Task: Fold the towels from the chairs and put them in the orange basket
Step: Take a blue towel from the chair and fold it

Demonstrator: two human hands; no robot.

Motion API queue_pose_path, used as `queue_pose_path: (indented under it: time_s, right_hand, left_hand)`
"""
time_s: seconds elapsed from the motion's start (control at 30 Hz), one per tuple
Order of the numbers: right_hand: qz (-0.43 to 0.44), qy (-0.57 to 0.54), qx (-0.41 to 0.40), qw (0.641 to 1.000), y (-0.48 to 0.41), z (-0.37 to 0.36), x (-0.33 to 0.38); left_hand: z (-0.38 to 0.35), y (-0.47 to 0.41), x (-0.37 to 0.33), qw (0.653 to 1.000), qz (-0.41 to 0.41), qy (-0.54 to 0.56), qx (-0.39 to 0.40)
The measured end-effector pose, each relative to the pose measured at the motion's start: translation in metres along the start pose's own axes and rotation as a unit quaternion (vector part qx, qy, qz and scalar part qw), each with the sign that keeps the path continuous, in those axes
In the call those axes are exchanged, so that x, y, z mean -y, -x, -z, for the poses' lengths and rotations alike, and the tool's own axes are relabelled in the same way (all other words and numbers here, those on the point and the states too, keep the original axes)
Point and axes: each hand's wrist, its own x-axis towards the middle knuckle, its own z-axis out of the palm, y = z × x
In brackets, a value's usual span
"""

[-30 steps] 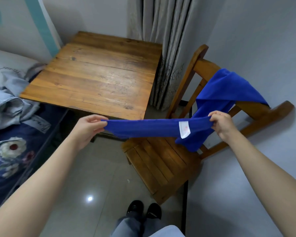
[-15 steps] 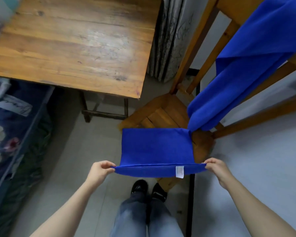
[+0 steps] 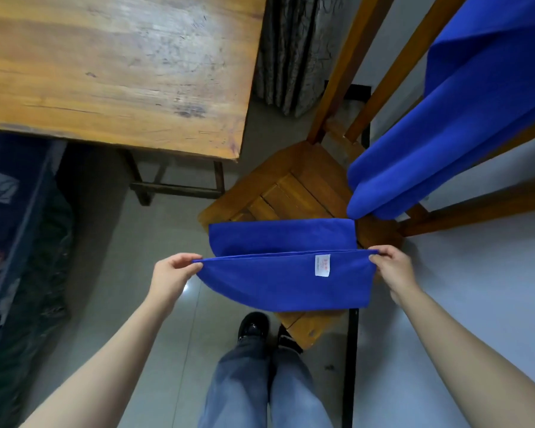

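A blue towel (image 3: pixel 278 282) with a small white label is stretched between my hands above the wooden chair (image 3: pixel 291 193) seat. My left hand (image 3: pixel 173 273) pinches its left top corner and my right hand (image 3: pixel 393 267) pinches the right one. One half hangs toward me and the other half drapes away over the seat. A second blue towel (image 3: pixel 445 118) hangs over the chair's backrest at the upper right. No orange basket is in view.
A wooden table (image 3: pixel 112 69) stands at the upper left, close to the chair. A dark floral bedspread (image 3: pixel 10 227) lies at the left edge. Grey curtains (image 3: pixel 291 50) hang behind. My legs and black shoes (image 3: pixel 254 329) stand on the tiled floor.
I pulled the towel off the chair back and down toward me, leaving a second towel on the backrest. It now hangs doubled from its top edge, and the view has tipped downward.
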Motion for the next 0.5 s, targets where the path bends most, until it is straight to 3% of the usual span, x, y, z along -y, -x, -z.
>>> queue_pose_path:
  time_s: [0.3, 0.5]
  right_hand:
    - [-0.001, 0.006, -0.057, 0.998, -0.049, -0.025, 0.008]
    - [0.015, -0.002, -0.052, 0.999, -0.081, -0.047, 0.009]
  left_hand:
    - [-0.031, -0.047, -0.028, 1.000, 0.012, -0.003, -0.028]
    - [-0.050, -0.087, -0.025, 0.995, 0.032, -0.001, -0.095]
